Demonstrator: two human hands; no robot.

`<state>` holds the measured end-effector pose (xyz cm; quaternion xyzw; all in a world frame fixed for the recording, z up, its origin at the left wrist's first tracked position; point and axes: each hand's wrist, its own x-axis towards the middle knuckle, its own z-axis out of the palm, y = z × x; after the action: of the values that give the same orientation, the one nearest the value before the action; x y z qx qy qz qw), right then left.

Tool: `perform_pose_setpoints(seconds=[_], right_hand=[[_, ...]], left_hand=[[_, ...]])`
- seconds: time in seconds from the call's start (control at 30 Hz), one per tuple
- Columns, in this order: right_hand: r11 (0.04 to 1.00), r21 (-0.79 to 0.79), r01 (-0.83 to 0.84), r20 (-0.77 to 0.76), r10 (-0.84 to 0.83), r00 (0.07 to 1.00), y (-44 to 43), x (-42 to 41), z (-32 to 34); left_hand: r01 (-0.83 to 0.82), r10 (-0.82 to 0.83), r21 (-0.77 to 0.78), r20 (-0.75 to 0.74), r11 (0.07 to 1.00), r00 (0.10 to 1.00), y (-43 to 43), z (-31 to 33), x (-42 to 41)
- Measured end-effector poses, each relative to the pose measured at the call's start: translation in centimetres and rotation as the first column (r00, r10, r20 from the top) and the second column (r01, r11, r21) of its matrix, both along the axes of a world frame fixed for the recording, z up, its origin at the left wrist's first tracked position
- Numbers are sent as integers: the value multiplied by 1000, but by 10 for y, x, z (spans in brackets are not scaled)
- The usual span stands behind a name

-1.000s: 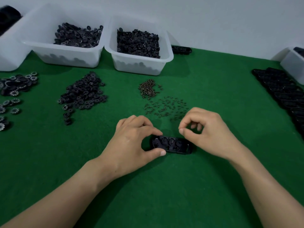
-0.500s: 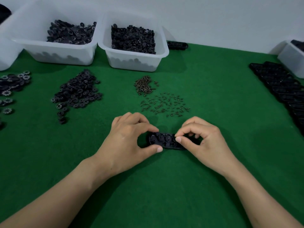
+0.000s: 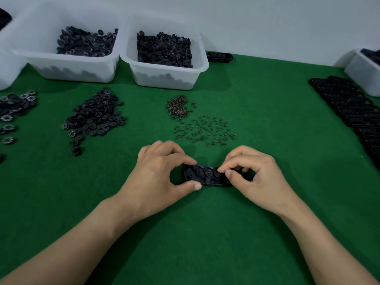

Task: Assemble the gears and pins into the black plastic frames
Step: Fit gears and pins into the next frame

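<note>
- Frame (image 3: 205, 176) lies lower centre on the green mat (image 3: 205, 233), long axis left to right, between both hands.
- Left hand (image 3: 158, 177) pinches its left end with thumb and forefinger.
- Right hand (image 3: 257, 177) sits at its right end, fingertips (image 3: 228, 173) pinched narrow; whether on a pin, I cannot tell.
- No brand or writing is legible.

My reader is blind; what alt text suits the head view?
A left hand grips a black plastic frame on green felt while the right hand pinches at its right end. Beyond lie scattered pins, a heap of black gears and two white bins of parts.
</note>
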<state>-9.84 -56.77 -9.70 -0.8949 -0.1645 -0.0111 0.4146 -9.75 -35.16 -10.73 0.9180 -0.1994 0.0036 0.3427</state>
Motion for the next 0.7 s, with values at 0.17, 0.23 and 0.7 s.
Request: perform_pose_setpoints(seconds=[0.17,0.23,0.7], right_hand=[[985,119,122,-99,-111,989,-12,-3,7],[998,17,56,-70,-55,996,-10,-10,10],[976,-125,176,245,-142,959,-19,32,20]], left_hand=[[14,-14,7,-7,1000,1000,1,1,0],[13,-13,10,-2,1000,1000,1,1,0],[-116,105,-177,-70,977,992,-30,29,41]])
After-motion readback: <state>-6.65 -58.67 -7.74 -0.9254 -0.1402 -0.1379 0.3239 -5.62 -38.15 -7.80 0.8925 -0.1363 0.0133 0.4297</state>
